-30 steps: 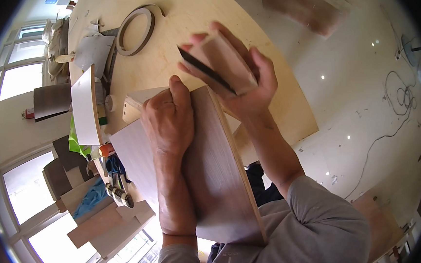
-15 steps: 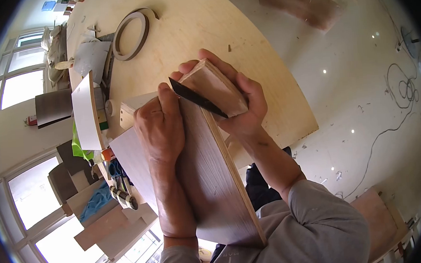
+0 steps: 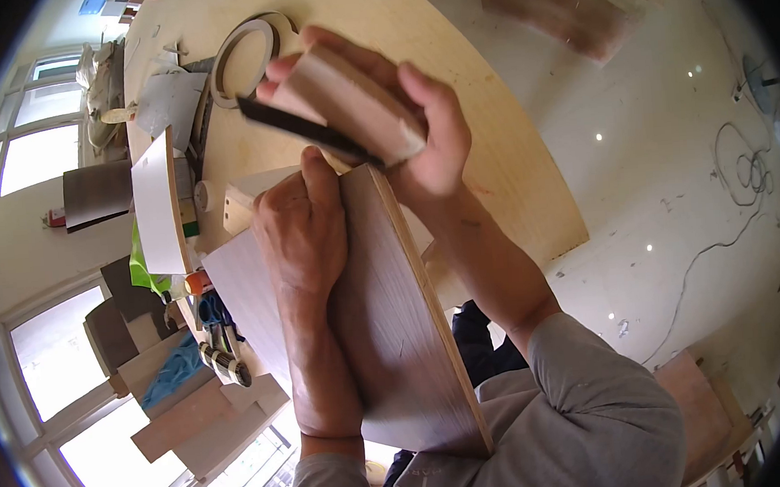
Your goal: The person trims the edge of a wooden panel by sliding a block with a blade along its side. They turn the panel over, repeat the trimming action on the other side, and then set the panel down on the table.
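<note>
My left hand point(image 3: 298, 223) is closed on the top of a grey wood-grain panel piece point(image 3: 392, 334), its thumb pointing forward at the far end. The piece stands on its side against my body, with a pale raw edge point(image 3: 433, 308) facing right. My right hand point(image 3: 444, 140) grips a sanding block point(image 3: 353, 97), a light wooden block with a dark strip of sandpaper point(image 3: 305, 130) along its lower left side. The near end of the strip is right at the panel's far corner. Motion blurs the block slightly.
A roll of edge banding point(image 3: 246, 62) lies on the pale worktable point(image 3: 512, 172). A white board point(image 3: 158, 205), scissors point(image 3: 209, 309) and a brush point(image 3: 225, 364) are at the left. Board offcuts point(image 3: 185, 412) lean near the windows. A cable point(image 3: 695, 267) runs over the floor at right.
My right hand has moved forward and to the left with the sanding block, beyond the panel's far corner. My left hand and the panel have barely moved.
</note>
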Available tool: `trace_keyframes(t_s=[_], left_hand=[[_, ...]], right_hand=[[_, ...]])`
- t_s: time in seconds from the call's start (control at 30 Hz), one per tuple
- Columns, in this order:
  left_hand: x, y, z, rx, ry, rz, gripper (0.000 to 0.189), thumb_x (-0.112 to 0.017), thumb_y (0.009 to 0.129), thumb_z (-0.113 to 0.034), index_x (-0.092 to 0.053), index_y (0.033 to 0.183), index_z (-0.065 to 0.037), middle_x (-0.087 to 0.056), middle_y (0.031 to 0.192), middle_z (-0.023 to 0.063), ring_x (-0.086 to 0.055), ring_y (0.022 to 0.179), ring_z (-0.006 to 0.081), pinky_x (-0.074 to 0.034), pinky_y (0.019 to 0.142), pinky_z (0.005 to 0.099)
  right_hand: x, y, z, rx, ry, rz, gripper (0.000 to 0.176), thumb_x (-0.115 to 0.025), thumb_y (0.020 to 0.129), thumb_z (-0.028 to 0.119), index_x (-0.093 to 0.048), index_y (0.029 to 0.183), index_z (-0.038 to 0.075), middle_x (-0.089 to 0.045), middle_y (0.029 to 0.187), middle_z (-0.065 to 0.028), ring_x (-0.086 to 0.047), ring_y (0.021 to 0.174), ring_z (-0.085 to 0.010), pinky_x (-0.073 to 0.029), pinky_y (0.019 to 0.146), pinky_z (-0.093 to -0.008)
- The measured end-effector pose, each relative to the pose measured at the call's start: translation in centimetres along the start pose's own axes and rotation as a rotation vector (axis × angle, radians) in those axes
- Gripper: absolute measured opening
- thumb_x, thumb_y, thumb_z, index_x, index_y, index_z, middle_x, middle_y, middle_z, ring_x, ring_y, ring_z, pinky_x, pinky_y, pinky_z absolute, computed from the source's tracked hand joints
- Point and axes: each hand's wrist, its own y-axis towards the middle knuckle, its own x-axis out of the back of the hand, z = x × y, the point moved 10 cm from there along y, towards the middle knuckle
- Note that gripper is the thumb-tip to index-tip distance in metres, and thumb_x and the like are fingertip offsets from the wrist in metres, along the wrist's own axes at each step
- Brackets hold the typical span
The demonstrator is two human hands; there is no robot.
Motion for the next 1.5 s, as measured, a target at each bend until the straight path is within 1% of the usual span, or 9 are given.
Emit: trace_keyframes(t_s=[0.13, 0.23, 0.47, 0.67, 0.8, 0.93, 1.27, 1.37, 1.5], left_hand=[[0.3, 0.1, 0.0, 0.025, 0.056, 0.005, 0.052, -0.049, 0.096, -0.033, -0.058, 0.061, 0.005, -0.053, 0.057, 0.0245, -0.056, 0.054, 0.0408, -0.042, 0.059, 0.0474], [0.5, 0.1, -0.5, 0.009, 0.075, 0.01, 0.052, -0.049, 0.096, -0.032, -0.058, 0.06, 0.004, -0.054, 0.057, 0.0247, -0.056, 0.055, 0.041, -0.042, 0.059, 0.0474], [1.3, -0.3, -1.6, -0.146, -0.081, -0.082, 0.045, -0.053, 0.096, -0.03, -0.063, 0.069, 0.004, -0.059, 0.062, 0.0219, -0.059, 0.058, 0.0365, -0.045, 0.059, 0.0424], [1.9, -1.2, -5.4, -0.507, -0.293, -0.077, 0.035, -0.063, 0.089, -0.031, -0.066, 0.082, 0.004, -0.064, 0.069, 0.0133, -0.061, 0.064, 0.0234, -0.046, 0.063, 0.0358], [-1.4, -0.4, -4.6, -0.131, 0.041, 0.357, 0.033, -0.065, 0.077, -0.031, -0.066, 0.082, 0.002, -0.065, 0.071, 0.0147, -0.063, 0.07, 0.0248, -0.048, 0.07, 0.0347], [-2.0, -0.5, -5.1, -0.196, 0.078, 0.156, 0.028, -0.056, 0.077, -0.026, -0.068, 0.082, -0.001, -0.067, 0.074, 0.0155, -0.064, 0.076, 0.0339, -0.047, 0.079, 0.0416], [-1.1, -1.3, -5.7, -0.379, -0.032, -0.061, 0.021, -0.05, 0.089, -0.017, -0.062, 0.085, -0.001, -0.065, 0.073, 0.0188, -0.062, 0.071, 0.037, -0.046, 0.077, 0.0451], [-0.8, -1.4, -5.5, -0.339, -0.064, -0.057, 0.025, -0.049, 0.092, -0.018, -0.064, 0.093, 0.001, -0.064, 0.076, 0.0225, -0.064, 0.073, 0.0359, -0.049, 0.069, 0.0407], [1.0, -1.9, -5.7, -0.255, -0.169, -0.146, 0.025, -0.044, 0.095, -0.017, -0.062, 0.097, 0.0, -0.065, 0.075, 0.0199, -0.062, 0.072, 0.0381, -0.048, 0.073, 0.0438]], right_hand=[[3.3, 0.6, 4.0, 0.111, 0.049, -0.172, 0.069, -0.036, 0.095, 0.048, -0.031, 0.146, 0.003, -0.04, 0.146, -0.0201, -0.034, 0.137, -0.0402, -0.024, 0.111, -0.0624], [8.2, -3.8, 6.4, 0.154, 0.041, -0.417, 0.068, -0.037, 0.095, 0.049, -0.032, 0.147, 0.006, -0.04, 0.146, -0.0187, -0.035, 0.137, -0.0387, -0.026, 0.11, -0.061], [11.2, -19.4, 7.9, -0.018, 0.086, -0.665, 0.064, -0.045, 0.096, 0.05, -0.036, 0.146, 0.011, -0.043, 0.145, -0.015, -0.043, 0.132, -0.0332, -0.033, 0.108, -0.0558], [8.2, -26.2, 10.7, -0.141, -0.143, -0.589, 0.066, -0.055, 0.094, 0.039, -0.031, 0.147, 0.01, -0.044, 0.143, -0.0126, -0.044, 0.13, -0.0279, -0.034, 0.108, -0.0509], [7.6, -28.6, 11.8, -0.19, -0.23, -0.551, 0.064, -0.057, 0.093, 0.035, -0.032, 0.147, 0.01, -0.045, 0.142, -0.0118, -0.044, 0.13, -0.0275, -0.035, 0.107, -0.0489], [7.0, -29.3, 12.1, -0.156, -0.203, -0.64, 0.062, -0.056, 0.092, 0.029, -0.033, 0.146, 0.011, -0.045, 0.141, -0.012, -0.045, 0.129, -0.0273, -0.038, 0.106, -0.0464], [6.2, -26.6, 11.8, -0.133, -0.204, -0.582, 0.059, -0.054, 0.093, 0.028, -0.033, 0.146, 0.011, -0.046, 0.14, -0.0118, -0.047, 0.128, -0.0261, -0.04, 0.105, -0.0447], [5.9, -25.1, 11.1, -0.132, -0.156, -0.56, 0.059, -0.053, 0.095, 0.031, -0.034, 0.146, 0.011, -0.047, 0.141, -0.0124, -0.046, 0.129, -0.0262, -0.039, 0.106, -0.0447], [5.4, -21.5, 8.8, -0.151, -0.1, -0.529, 0.062, -0.049, 0.095, 0.04, -0.031, 0.148, 0.011, -0.042, 0.145, -0.0134, -0.043, 0.132, -0.0289, -0.036, 0.109, -0.0449]])
